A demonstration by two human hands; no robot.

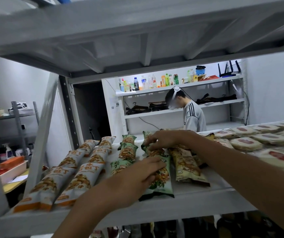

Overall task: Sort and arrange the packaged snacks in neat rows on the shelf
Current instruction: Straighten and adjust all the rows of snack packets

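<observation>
Shelf (197, 201) front edge: near green packet (161, 185) lies lengthwise; left hand (137, 179) rests flat on it, fingers straight.
Left front corner: orange packets (79, 182) in two rows.
Rear edge: right hand (162, 139), fingers curled, pinches far green packet (145, 146).

four orange packets (86, 182) and about six green packets (127, 152).

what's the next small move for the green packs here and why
Probably straighten the far green packet with the right hand, into line behind the near green packet that the left hand presses flat: it lies angled toward the beige packets.
</observation>
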